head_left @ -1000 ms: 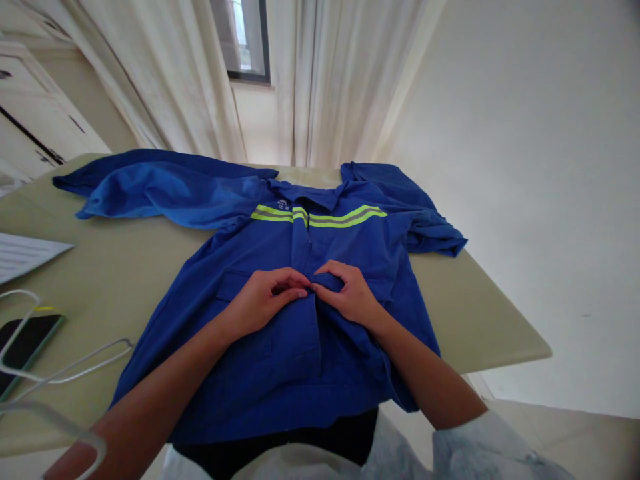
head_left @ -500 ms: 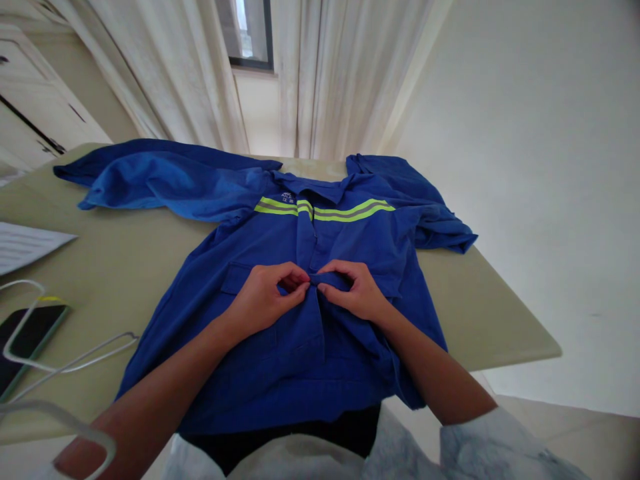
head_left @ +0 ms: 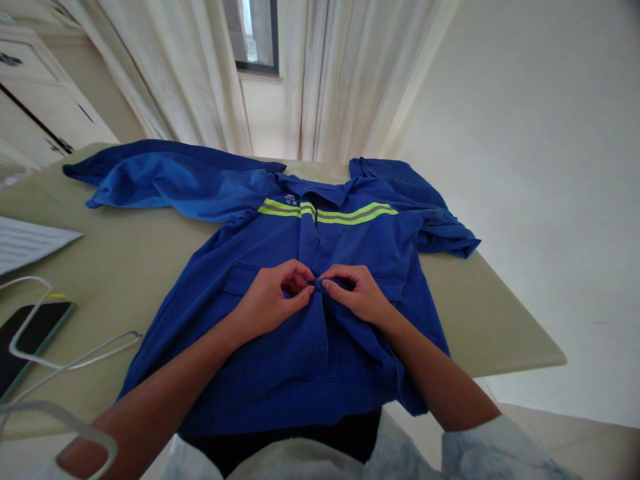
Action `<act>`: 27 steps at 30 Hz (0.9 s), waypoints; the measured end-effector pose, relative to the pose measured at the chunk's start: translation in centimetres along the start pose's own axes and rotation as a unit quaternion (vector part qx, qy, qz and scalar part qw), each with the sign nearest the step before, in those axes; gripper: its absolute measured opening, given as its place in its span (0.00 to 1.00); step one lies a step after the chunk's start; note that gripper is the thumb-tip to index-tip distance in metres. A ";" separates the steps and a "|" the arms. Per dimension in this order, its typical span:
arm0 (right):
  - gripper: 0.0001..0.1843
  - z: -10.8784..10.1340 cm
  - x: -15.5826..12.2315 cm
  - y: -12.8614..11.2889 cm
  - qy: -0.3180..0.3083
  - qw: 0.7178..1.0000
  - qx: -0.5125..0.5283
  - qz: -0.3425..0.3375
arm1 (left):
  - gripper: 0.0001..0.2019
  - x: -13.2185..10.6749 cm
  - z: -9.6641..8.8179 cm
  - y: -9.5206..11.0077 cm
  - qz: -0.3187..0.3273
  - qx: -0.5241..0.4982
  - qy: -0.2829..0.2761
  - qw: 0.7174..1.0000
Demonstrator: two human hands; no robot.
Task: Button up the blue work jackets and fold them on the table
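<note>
A blue work jacket (head_left: 360, 247) with a yellow-green and grey reflective stripe (head_left: 357, 215) across the chest lies front side up, its collar at the far end and its sleeves out to both sides. At the middle of the front placket, my left hand (head_left: 275, 293) pinches the cloth between thumb and fingers. My right hand (head_left: 357, 290) grips the other side of the same edge, fingertips almost touching the left ones. The fabric is bunched and slightly lifted there. Any button under the fingertips is hidden.
The jacket rests on a pale green table (head_left: 505, 327), its hem hanging at the near edge. On the left lie a printed sheet (head_left: 35, 245), a dark phone (head_left: 37, 333) and a white cable (head_left: 75, 363). Curtains (head_left: 345, 80) hang behind; a white wall (head_left: 550, 167) stands right.
My right fingers have drawn in slightly toward the left fingertips at the placket, and both hands keep their pinch. The whole view has shifted a little, so everything sits slightly further right.
</note>
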State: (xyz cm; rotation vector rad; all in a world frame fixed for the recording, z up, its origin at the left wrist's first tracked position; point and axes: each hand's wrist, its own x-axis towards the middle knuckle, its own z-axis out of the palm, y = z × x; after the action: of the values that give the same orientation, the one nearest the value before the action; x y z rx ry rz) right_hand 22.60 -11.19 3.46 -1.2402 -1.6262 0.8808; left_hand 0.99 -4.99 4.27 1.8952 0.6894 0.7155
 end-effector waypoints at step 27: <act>0.18 -0.9 -0.2 -1.1 -0.100 0.970 0.183 0.129 | 0.08 0.0 -0.3 0.4 0.049 0.011 0.002 0.999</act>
State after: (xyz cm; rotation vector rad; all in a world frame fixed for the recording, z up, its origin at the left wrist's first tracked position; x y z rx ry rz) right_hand 23.13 -11.65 4.77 -1.1408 -1.3875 1.4382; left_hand 0.81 -5.00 4.72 1.9588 0.6119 0.7776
